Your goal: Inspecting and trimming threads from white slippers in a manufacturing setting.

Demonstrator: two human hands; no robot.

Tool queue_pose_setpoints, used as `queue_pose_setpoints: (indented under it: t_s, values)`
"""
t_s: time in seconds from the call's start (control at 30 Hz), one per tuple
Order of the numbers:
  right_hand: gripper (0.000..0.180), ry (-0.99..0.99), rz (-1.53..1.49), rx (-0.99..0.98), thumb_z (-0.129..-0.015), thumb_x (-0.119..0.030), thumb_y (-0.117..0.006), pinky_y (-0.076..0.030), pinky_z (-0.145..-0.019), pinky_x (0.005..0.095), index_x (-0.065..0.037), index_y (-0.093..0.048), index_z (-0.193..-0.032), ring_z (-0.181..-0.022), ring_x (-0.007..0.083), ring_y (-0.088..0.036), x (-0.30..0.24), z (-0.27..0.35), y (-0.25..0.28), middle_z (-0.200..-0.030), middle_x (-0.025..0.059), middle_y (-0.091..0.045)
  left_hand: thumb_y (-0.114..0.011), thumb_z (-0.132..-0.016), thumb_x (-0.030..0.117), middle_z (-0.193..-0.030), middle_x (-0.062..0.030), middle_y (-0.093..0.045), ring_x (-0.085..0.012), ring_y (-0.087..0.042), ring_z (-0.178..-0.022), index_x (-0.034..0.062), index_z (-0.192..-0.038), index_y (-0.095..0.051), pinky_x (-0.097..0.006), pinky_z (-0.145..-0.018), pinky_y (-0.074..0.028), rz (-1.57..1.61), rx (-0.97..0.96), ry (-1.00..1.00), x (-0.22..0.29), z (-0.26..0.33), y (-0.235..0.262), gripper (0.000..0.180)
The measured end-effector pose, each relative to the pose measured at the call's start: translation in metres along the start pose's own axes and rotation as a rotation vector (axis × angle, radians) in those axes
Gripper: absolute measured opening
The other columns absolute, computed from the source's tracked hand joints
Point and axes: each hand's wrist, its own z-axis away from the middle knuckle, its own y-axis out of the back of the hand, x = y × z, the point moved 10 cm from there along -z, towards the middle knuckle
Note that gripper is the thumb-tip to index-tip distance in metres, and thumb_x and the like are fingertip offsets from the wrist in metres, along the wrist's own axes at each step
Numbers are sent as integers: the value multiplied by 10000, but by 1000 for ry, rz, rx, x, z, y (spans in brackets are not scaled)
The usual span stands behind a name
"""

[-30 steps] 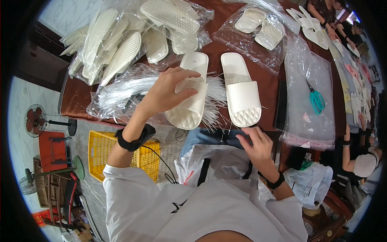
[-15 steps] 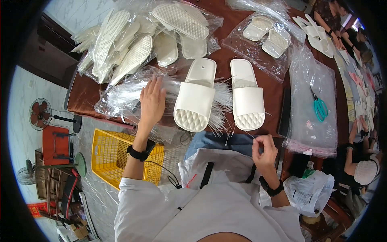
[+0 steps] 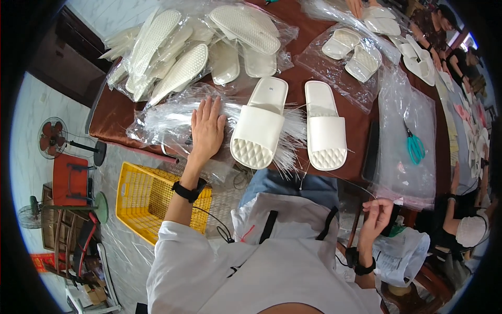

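My left hand (image 3: 207, 130) lies flat, fingers stretched, on a clear plastic bag (image 3: 162, 123) of thin white plastic ties. The loose ends of the plastic ties (image 3: 285, 159) fan out beneath a white slipper (image 3: 256, 137). A second white slipper (image 3: 328, 134) lies to its right, toe end toward me. Off the table's front edge, my right hand (image 3: 377, 213) is closed in a pinch on one thin plastic tie (image 3: 357, 186), which trails back toward the slippers. Neither hand touches a slipper.
Bagged slippers (image 3: 180, 76) are heaped at the back left, and another bagged pair (image 3: 361, 60) lies at the back right. Teal-handled scissors (image 3: 415, 148) rest on clear bags (image 3: 395, 123). A yellow crate (image 3: 128, 196) stands on the floor. Other people work at the far right.
My right hand has moved right and slightly down, drawing the plastic tie out with it. My left hand stays on the bag. Another person's hand now shows at the top edge.
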Motion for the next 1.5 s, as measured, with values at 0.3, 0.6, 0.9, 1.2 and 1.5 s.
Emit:
queue_pose_setpoints:
  t_s: [0.3, 0.6, 0.9, 1.2, 1.5]
  values:
    - [83, 56, -385, 164, -977, -138, -437, -514, -819, 322, -64, -415, -1006, -1039, 216, -581, -34, 3, 32, -1067, 103, -532, -417, -973, 271, -1467, -181, -348, -357, -309, -1358, 90, -1418, -375, -512, -1108, -204, -14, 23, -9, 0, 0, 1, 482]
    - [53, 42, -426, 312, -996, -136, -443, -489, -853, 365, -86, -428, -989, -796, 145, -527, -13, -9, 57, -922, 55, -480, -392, -983, 300, -1467, -167, -352, -348, -289, -1368, 103, -1429, -364, -505, -1116, -192, -27, 23, 0, -4, 0, -6, 488]
    - [188, 50, -664, 542, -992, -153, -462, -299, -526, 205, -105, -394, -824, -594, 79, -317, -31, -24, 117, -790, -8, -399, -400, -983, 302, -1469, -157, -353, -341, -295, -1367, 102, -1427, -366, -496, -1114, -199, -56, 27, -5, -4, -1, -4, 487]
    - [160, 56, -950, 183, -1001, -208, -480, -219, -394, 179, -93, -426, -905, -535, 43, -249, -102, -24, 68, -763, -22, -344, -482, -953, 279, -1423, -169, -416, -345, -346, -1336, 94, -1383, -434, -495, -1103, -218, 71, 0, -26, -21, -7, -1, 470]
    - [133, -274, -586, -306, -975, -147, -508, -327, -478, 210, -47, -532, -1060, -534, 46, -351, -101, -18, -82, -692, -34, -416, -621, -835, 6, -1130, -128, -650, -245, -613, -1022, 34, -1135, -632, -340, -898, -455, 721, 162, -101, 88, -12, 104, 302]
